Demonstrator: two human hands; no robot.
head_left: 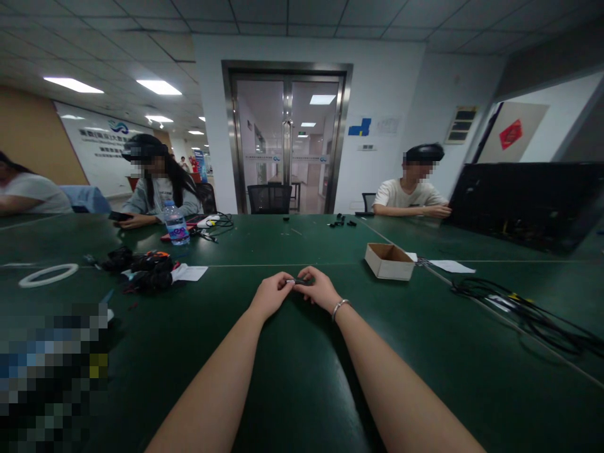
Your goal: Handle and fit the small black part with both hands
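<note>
Close together above the green table (292,371), my two hands meet at a small, slim black object (302,282). The fingertips of my left hand (270,296) are closed on its left end, where a pale, shiny bit shows. My right hand (323,290), with a silver bracelet at the wrist, pinches the other end between thumb and fingers. The piece is too small and too covered to tell its kind. Several small black pieces (340,221) lie on the table farther off.
An open cardboard box (389,269) stands right of my hands, with black cables (523,308) beyond it. To the left are a black cable bundle (153,270), a white ring (47,275) and a water bottle (176,226). People sit across the table, one beside a large black screen (523,201).
</note>
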